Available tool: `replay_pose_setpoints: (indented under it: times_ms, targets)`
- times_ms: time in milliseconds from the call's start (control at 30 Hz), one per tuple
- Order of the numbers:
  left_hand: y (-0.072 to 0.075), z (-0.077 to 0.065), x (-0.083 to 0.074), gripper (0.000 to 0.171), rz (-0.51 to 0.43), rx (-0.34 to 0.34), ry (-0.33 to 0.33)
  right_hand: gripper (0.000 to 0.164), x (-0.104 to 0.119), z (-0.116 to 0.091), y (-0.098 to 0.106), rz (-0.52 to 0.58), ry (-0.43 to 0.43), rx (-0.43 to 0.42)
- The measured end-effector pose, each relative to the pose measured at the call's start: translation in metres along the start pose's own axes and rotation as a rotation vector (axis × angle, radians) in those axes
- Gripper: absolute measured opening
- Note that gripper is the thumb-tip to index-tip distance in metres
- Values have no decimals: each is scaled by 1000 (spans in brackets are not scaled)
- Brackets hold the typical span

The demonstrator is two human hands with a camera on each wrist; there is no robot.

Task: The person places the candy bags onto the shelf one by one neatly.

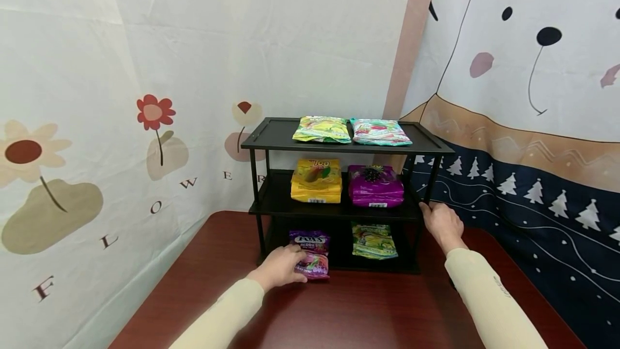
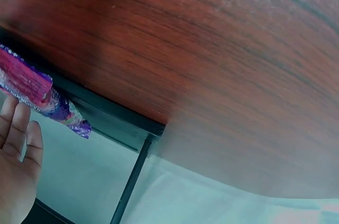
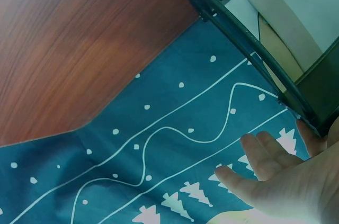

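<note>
A purple Fox's Berries candy bag lies on the bottom tier of a black three-tier rack, its near end at the front edge. My left hand touches its left side; in the left wrist view the visible fingers are fairly straight against the bag. At the middle tier's front right corner, my right hand holds the rack between thumb and index finger. Its other fingers extend away from the frame in the right wrist view. The left thumb is hidden in the left wrist view.
A green-yellow bag lies right on the bottom tier. The middle tier bears a yellow bag and a purple bag. Up top are a yellow-green bag and a pale teal bag. The rack stands on a reddish-brown table near printed curtains.
</note>
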State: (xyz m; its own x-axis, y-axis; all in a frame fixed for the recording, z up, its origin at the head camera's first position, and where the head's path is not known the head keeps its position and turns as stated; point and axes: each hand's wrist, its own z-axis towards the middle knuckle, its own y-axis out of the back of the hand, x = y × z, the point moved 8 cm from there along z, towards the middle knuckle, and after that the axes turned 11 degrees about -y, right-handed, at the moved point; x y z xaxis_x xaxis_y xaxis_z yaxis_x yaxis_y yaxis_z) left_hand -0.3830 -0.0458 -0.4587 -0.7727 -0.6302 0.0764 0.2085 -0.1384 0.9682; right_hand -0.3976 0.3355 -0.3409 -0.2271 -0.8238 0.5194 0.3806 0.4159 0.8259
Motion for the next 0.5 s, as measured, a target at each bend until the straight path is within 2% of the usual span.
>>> replay_pose_setpoints:
  times_ms: [133,300,500]
  targets:
    - [-3,0,-3,40,26,3,-21,44,0,0,0,0,1,-1]
    - [-2,1,-6,33,60,-28,-47,44,1,0,0,3,5,-2]
    - [0,5,-8,26,118,-84,-32,42,1,0,0,6,13,-7]
